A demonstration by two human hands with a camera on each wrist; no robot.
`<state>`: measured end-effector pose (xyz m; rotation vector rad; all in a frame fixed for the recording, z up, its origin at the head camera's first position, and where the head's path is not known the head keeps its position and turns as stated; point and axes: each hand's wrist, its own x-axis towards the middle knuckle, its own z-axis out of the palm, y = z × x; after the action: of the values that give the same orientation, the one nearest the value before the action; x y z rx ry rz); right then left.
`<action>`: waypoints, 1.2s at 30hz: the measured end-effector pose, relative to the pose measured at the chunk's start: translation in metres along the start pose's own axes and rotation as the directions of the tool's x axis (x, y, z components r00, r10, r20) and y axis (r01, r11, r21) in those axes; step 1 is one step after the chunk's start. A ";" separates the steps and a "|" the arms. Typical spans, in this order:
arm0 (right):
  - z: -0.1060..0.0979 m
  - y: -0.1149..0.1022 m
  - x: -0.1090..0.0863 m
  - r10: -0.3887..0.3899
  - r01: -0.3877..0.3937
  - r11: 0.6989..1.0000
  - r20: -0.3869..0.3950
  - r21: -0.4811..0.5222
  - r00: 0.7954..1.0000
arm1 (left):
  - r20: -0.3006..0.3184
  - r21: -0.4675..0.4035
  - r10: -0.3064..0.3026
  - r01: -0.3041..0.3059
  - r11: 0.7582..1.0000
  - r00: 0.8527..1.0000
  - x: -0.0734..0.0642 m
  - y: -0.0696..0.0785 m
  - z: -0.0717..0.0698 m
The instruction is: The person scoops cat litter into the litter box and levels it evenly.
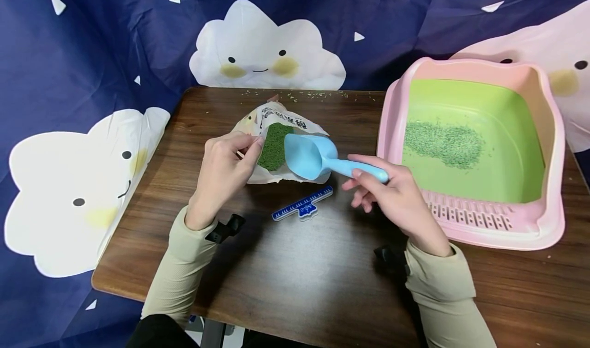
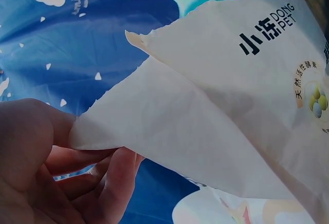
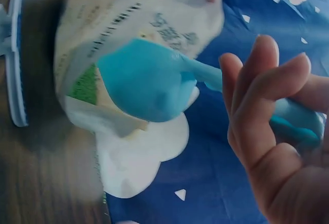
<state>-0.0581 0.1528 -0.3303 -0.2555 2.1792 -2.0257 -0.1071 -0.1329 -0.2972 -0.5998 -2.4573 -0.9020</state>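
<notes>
A white paper bag (image 1: 288,116) with printed lettering lies open on the table, green pellets (image 1: 274,151) showing in its mouth. My left hand (image 1: 224,169) pinches the torn edge of the bag between thumb and fingers; the left wrist view shows that corner pulled out taut. With my right hand (image 1: 386,190) I hold a light blue scoop (image 1: 310,156) by its handle. The scoop's bowl hangs at the right side of the bag's opening, partly over the pellets, and its visible inside holds no pellets.
At right stands a pink litter box (image 1: 552,184) with a green inside and a patch of green pellets (image 1: 444,143) on its floor. A blue-and-white clip (image 1: 301,204) lies in front of the bag. Loose bits are scattered along the table's (image 1: 299,266) back edge, before a blue cloth backdrop (image 1: 392,15).
</notes>
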 end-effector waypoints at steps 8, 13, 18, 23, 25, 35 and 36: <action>0.020 0.015 0.016 0.020 -0.023 0.998 -0.053 -0.060 0.998 | 0.017 0.007 0.008 -0.008 1.000 1.000 -0.001 -0.001 0.000; 0.032 0.021 0.024 0.024 -0.030 0.998 -0.096 -0.055 0.995 | 0.019 -0.002 0.035 -0.035 0.999 0.999 -0.002 -0.002 0.000; 0.045 0.025 0.030 0.019 -0.034 0.994 -0.148 -0.102 0.989 | 0.024 -0.007 0.057 -0.057 0.998 0.998 -0.002 -0.002 0.000; 0.057 0.027 0.035 0.015 -0.046 0.987 -0.199 -0.154 0.980 | 0.031 -0.013 0.074 -0.073 0.997 0.997 -0.002 -0.001 0.001; 0.060 0.029 0.038 0.005 -0.042 0.984 -0.206 -0.176 0.979 | 0.032 -0.010 0.081 -0.081 0.997 0.996 -0.002 -0.001 0.002; 0.064 0.032 0.050 0.070 -0.105 0.977 -0.182 -0.187 0.981 | 0.040 -0.009 0.089 -0.088 0.996 0.995 -0.002 -0.001 0.003; 0.064 0.032 0.052 0.081 -0.115 0.975 -0.179 -0.190 0.980 | 0.043 -0.009 0.088 -0.087 0.996 0.995 -0.002 -0.001 0.002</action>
<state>-0.0943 0.0808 -0.3669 0.0048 2.4488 -1.8392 -0.1067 -0.1327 -0.3007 -0.7306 -2.4462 -0.8721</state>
